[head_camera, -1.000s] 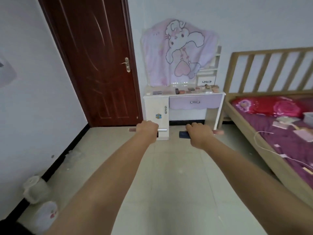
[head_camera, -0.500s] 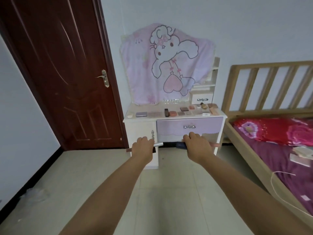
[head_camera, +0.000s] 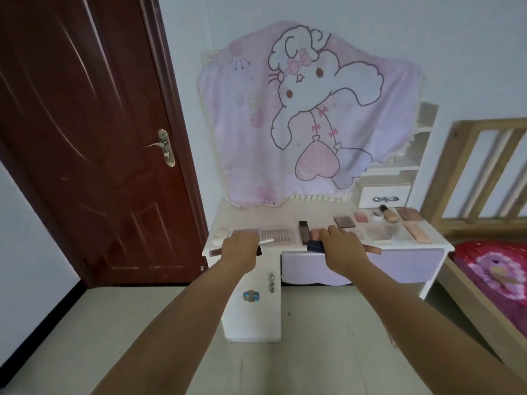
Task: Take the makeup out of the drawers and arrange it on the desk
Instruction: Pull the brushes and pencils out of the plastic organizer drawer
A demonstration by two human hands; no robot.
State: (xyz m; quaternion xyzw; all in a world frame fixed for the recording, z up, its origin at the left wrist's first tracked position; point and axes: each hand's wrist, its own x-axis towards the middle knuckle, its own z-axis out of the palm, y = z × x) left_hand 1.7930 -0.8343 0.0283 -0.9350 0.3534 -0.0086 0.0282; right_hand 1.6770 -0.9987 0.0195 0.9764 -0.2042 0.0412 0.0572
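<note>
Both hands are over the desk front edge at centre frame. The left hand grips thin tubes lying crosswise; the right hand curls round a dark blue case and, apparently, a pink stick, also crosswise.
</note>
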